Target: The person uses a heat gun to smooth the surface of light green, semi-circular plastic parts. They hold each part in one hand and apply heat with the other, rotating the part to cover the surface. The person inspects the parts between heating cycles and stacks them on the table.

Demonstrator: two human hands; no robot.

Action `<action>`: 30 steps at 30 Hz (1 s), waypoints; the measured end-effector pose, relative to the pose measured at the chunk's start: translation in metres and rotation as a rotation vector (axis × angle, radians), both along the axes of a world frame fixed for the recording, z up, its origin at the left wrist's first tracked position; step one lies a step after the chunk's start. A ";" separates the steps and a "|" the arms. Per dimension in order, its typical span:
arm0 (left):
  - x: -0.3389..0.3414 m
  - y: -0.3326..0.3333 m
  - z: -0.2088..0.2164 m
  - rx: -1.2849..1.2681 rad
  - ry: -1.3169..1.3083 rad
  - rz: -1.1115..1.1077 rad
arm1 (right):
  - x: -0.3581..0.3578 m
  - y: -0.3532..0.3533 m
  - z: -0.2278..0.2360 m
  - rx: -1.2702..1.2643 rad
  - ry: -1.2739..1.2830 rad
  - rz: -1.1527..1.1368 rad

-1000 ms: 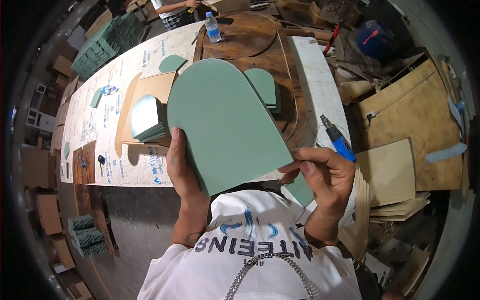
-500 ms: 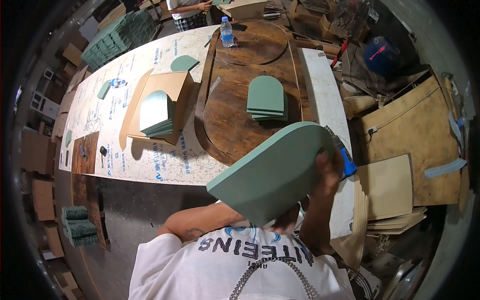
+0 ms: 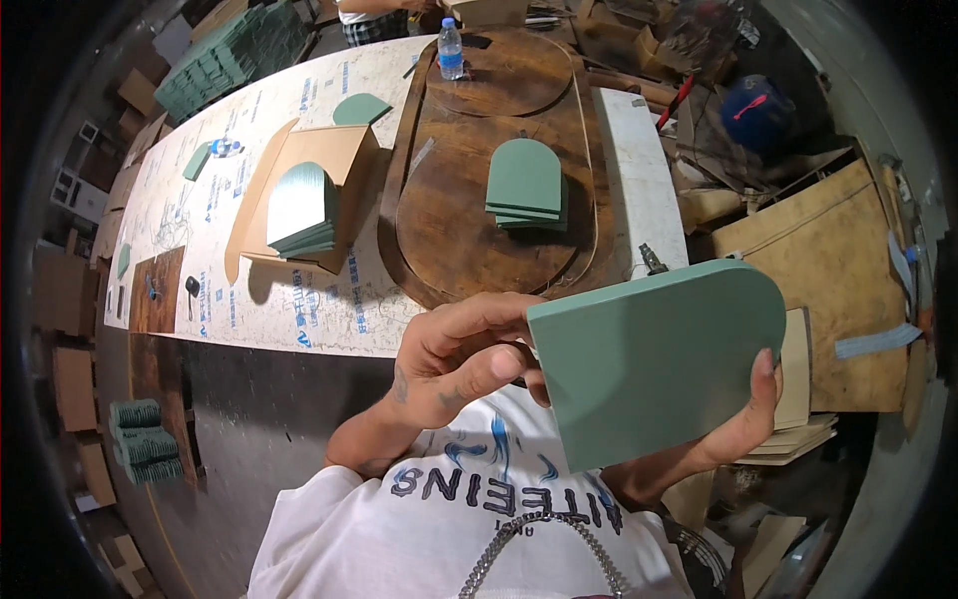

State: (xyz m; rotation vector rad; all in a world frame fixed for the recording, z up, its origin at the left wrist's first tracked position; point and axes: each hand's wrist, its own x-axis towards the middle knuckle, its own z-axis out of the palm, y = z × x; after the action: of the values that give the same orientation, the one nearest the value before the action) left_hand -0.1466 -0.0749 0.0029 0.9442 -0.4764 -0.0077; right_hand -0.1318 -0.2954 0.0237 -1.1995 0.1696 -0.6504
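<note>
My right hand [image 3: 743,424] grips a green arch-shaped board [image 3: 659,364] by its rounded end, with the thumb on the face and the other fingers hidden behind. The board is tilted up in front of my chest. At its straight end is my left hand [image 3: 464,349], its fingers apart and reaching to the edge, partly behind it. The left thumb stands clear of the board. Beyond it, a small stack of similar green boards [image 3: 524,180] lies on a dark wooden oval panel [image 3: 449,240]. Another stack of boards [image 3: 301,208] sits in an opened cardboard box [image 3: 344,160] to the left.
A water bottle [image 3: 451,50] stands on the wooden panel's far end. The white table [image 3: 269,324] carries a loose green board [image 3: 361,109] and small items. Large green stacks [image 3: 235,60] rise behind. Another person [image 3: 374,22] works at the far side. Plywood sheets [image 3: 808,270] lean at right.
The board has swung to the right and turned its broad face toward me. My left hand has come up from below to its straight end. My right hand has moved to the board's lower right.
</note>
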 end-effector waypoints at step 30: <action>0.009 -0.019 -0.043 -0.183 0.390 0.050 | 0.051 0.001 -0.020 0.252 0.077 0.436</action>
State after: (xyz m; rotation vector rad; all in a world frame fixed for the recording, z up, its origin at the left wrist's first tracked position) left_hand -0.1381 -0.0944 -0.0397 0.7507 -0.0901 -0.1003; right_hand -0.0803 -0.2945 0.0041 -0.9753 0.0485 -0.1937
